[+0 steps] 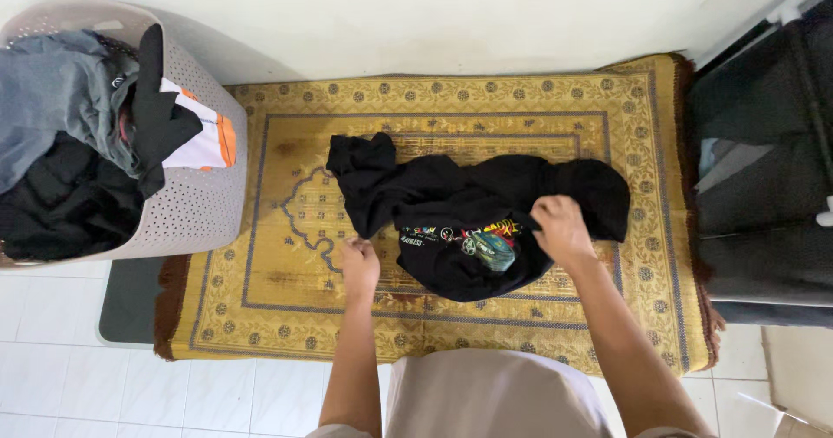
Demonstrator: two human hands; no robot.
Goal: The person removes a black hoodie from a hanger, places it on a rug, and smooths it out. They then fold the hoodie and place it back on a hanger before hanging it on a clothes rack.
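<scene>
In the middle of the mat (260,317), the black shirt (468,204) lies crosswise; left hand (359,266) pinches its near-left edge, right hand (562,227) grips its right part.

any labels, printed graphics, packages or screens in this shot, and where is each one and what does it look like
No packages, signs or screens.
Printed graphic: on the black shirt lying crumpled on the yellow patterned mat, between the left hand and right hand; a band of small multicoloured shapes and lettering.
White and orange garment: in the laundry basket, far left; a white panel with orange stripes.
</scene>
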